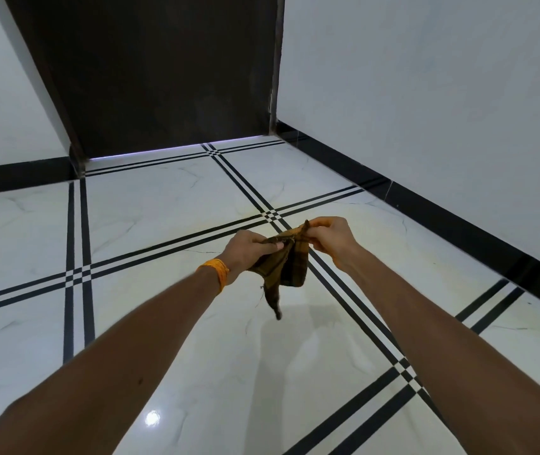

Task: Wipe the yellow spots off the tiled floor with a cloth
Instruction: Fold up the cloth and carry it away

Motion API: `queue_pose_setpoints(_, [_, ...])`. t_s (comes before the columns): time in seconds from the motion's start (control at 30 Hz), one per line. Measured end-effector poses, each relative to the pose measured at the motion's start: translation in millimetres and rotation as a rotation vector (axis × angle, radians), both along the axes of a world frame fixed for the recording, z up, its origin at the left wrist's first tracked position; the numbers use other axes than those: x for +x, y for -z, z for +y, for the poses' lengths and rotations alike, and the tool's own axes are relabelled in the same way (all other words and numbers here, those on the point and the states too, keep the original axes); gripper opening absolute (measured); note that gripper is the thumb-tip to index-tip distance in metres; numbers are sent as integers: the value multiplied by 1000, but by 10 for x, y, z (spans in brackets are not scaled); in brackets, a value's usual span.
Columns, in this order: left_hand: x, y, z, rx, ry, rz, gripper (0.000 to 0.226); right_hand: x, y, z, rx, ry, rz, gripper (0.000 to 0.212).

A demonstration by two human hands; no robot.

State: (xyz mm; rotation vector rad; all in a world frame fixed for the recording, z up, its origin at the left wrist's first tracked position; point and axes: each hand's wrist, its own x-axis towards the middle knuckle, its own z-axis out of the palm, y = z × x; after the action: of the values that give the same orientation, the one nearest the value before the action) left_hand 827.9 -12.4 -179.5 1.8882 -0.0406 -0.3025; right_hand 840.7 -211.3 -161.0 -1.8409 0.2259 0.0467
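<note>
Brown checked cloth (282, 264) pinched between both hands.

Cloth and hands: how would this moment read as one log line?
left hand: holds cloth | right hand: holds cloth | cloth: above floor, not touching | wiping: not begun

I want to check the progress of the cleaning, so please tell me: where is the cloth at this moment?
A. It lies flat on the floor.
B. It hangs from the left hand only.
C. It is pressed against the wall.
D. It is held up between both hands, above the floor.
D: the left hand and the right hand both grip the top of the cloth, which hangs above the tiled floor.
</note>
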Motion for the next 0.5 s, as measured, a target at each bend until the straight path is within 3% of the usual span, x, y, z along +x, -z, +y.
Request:
queue_pose_setpoints(0.17, [45, -101, 80, 76, -54, -145, 29, 8, 38, -145, -305, -47, 28, 17])
queue_pose_setpoints(0.33, [122, -248, 95, -115, 73, 89, 27, -17, 115, -154, -563, -51, -23, 17])
queue_pose_setpoints(0.4, [123, -230, 42, -88, 142, 64, 25, -50, 77, -117, -549, -50, -105, 12])
queue_pose_setpoints(0.5, [95, -250, -41, -31, 133, -42, 17, -64, 55, 18, -394, -137, -104, 23])
